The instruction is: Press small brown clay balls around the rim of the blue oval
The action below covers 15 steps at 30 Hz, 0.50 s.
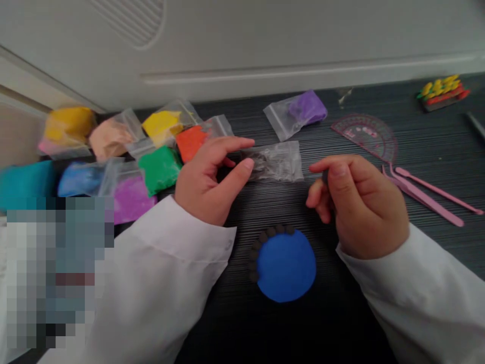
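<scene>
A flat blue clay disc [287, 266] lies on the dark table, with several small dark grey clay balls [254, 253] set side by side along its left and upper edge. Between the thumb and index finger of my right hand [359, 205] is a small dark piece of clay [325, 177], mostly hidden by the fingers. My left hand [212, 179] is at the left end of a clear plastic bag [282, 161] with something dark in it. Its thumb and index finger are apart over the bag; the other fingers are partly hidden.
Bagged clay in several colours, such as green [159, 169], orange [192, 141] and magenta [133, 197], crowds the left. A purple clay bag [307, 107] lies at the back. To the right are a protractor [367, 134], pink tweezers [428, 199], a thin pink tool [441, 192] and a colourful clay piece [443, 93].
</scene>
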{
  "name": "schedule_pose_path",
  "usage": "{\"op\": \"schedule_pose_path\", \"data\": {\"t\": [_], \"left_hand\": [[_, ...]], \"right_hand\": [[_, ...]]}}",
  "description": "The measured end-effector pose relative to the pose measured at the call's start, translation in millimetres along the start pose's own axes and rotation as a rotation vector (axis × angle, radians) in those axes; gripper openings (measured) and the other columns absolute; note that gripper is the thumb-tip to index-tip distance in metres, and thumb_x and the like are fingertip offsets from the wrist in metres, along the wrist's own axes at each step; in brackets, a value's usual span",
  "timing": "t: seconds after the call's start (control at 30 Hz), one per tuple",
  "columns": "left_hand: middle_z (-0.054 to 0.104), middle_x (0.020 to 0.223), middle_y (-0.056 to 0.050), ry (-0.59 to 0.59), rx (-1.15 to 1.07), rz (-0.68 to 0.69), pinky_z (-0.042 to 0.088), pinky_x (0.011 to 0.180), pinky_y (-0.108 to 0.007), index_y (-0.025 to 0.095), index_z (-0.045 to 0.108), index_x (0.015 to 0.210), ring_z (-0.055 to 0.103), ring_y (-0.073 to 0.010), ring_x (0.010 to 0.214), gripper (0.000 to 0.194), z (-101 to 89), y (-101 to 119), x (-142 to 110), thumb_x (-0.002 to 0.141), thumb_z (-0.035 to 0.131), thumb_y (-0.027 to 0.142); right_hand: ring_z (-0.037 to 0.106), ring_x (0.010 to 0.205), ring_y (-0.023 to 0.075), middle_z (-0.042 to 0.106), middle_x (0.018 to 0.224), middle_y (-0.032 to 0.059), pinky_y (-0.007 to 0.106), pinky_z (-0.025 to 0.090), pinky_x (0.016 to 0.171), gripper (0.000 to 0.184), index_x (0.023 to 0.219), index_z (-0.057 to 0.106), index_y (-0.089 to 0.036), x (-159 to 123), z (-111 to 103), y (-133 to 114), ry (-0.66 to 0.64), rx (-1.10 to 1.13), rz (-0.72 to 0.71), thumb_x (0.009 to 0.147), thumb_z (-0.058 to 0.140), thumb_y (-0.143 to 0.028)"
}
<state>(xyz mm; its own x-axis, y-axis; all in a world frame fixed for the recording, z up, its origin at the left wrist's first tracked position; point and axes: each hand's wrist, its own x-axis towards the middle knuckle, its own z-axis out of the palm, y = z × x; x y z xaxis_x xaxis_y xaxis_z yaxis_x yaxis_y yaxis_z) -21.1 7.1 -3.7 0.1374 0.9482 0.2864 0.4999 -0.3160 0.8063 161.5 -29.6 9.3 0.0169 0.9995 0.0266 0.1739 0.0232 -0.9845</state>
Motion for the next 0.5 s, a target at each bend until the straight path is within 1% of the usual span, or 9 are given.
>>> {"op": "schedule_pose_path", "data": {"t": [0.07, 0.1, 0.2, 0.23, 0.3, 0.37, 0.43, 0.5], "left_hand": [[0.06, 0.097, -0.001, 0.005, -0.005, -0.017, 0.046, 0.07, -0.027, 0.023, 0.06, 0.096, 0.056, -0.0141, 0.082, 0.025, -0.4, -0.5, 0.8, 0.072, 0.057, 0.022], [0.06, 0.096, -0.001, 0.006, -0.011, -0.029, 0.046, 0.07, -0.027, 0.023, 0.06, 0.095, 0.056, -0.0137, 0.079, 0.024, -0.4, -0.6, 1.1, 0.071, 0.058, 0.023], [0.06, 0.092, 0.0, 0.01, -0.025, -0.071, 0.045, 0.067, -0.026, 0.025, 0.061, 0.093, 0.056, -0.0127, 0.073, 0.022, -0.2, -0.3, 1.2, 0.071, 0.059, 0.024], [0.06, 0.089, 0.001, 0.014, -0.026, -0.078, 0.045, 0.066, -0.026, 0.025, 0.062, 0.091, 0.056, -0.0123, 0.071, 0.021, 0.0, -0.1, 1.0, 0.07, 0.059, 0.025], [0.06, 0.084, 0.002, 0.028, -0.024, -0.082, 0.044, 0.063, -0.024, 0.026, 0.063, 0.089, 0.055, -0.0111, 0.067, 0.019, 0.6, 0.1, 0.7, 0.07, 0.059, 0.025], [0.06, 0.08, 0.003, 0.049, -0.039, -0.077, 0.043, 0.057, -0.022, 0.026, 0.063, 0.087, 0.054, -0.0095, 0.062, 0.017, 1.4, -0.1, 0.6, 0.07, 0.059, 0.024], [0.06, 0.079, 0.003, 0.063, -0.062, -0.08, 0.042, 0.053, -0.021, 0.026, 0.063, 0.086, 0.053, -0.0083, 0.059, 0.016, 2.4, -0.6, 0.7, 0.07, 0.059, 0.023], [0.061, 0.079, 0.003, 0.071, -0.084, -0.083, 0.043, 0.053, -0.02, 0.026, 0.063, 0.085, 0.053, -0.008, 0.059, 0.016, 3.0, -1.1, 0.8, 0.07, 0.059, 0.023]], "right_hand": [[0.037, 0.031, 0.0047, 0.046, 0.042, -0.0066, 0.02, 0.025, 0.03, 0.02, 0.075, 0.052, -0.022, -0.5, 0.5, -3.5, -0.003, 0.002, 0.029, 0.083, 0.041, -0.036], [0.035, 0.03, 0.0048, 0.041, 0.038, -0.0076, 0.02, 0.023, 0.03, 0.021, 0.07, 0.051, -0.022, -0.5, 1.1, -4.5, 0.016, 0.011, 0.028, 0.081, 0.044, -0.038], [0.028, 0.03, 0.0052, 0.032, 0.036, -0.0073, 0.022, 0.019, 0.031, 0.033, 0.054, 0.044, -0.021, 0.1, 3.1, -3.2, 0.114, 0.078, -0.012, 0.079, 0.044, -0.044], [0.026, 0.03, 0.0054, 0.029, 0.036, -0.0067, 0.023, 0.019, 0.031, 0.039, 0.05, 0.04, -0.021, 0.7, 3.2, -1.7, 0.118, 0.107, -0.023, 0.08, 0.042, -0.046], [0.024, 0.03, 0.0054, 0.025, 0.037, -0.0057, 0.024, 0.019, 0.032, 0.046, 0.045, 0.033, -0.021, 2.0, 2.2, 1.4, 0.071, 0.178, -0.033, 0.082, 0.034, -0.049], [0.023, 0.03, 0.0047, 0.022, 0.038, -0.0054, 0.024, 0.018, 0.032, 0.05, 0.045, 0.027, -0.02, 3.1, 0.0, 3.5, 0.002, 0.227, -0.034, 0.084, 0.027, -0.051], [0.023, 0.031, 0.0039, 0.02, 0.04, -0.0051, 0.024, 0.019, 0.033, 0.051, 0.046, 0.024, -0.019, 3.4, -2.6, 4.3, -0.042, 0.224, -0.038, 0.084, 0.022, -0.054], [0.023, 0.032, 0.004, 0.021, 0.042, -0.005, 0.024, 0.02, 0.035, 0.051, 0.048, 0.024, -0.019, 2.9, -4.6, 4.3, -0.047, 0.194, -0.05, 0.083, 0.019, -0.055]]}}
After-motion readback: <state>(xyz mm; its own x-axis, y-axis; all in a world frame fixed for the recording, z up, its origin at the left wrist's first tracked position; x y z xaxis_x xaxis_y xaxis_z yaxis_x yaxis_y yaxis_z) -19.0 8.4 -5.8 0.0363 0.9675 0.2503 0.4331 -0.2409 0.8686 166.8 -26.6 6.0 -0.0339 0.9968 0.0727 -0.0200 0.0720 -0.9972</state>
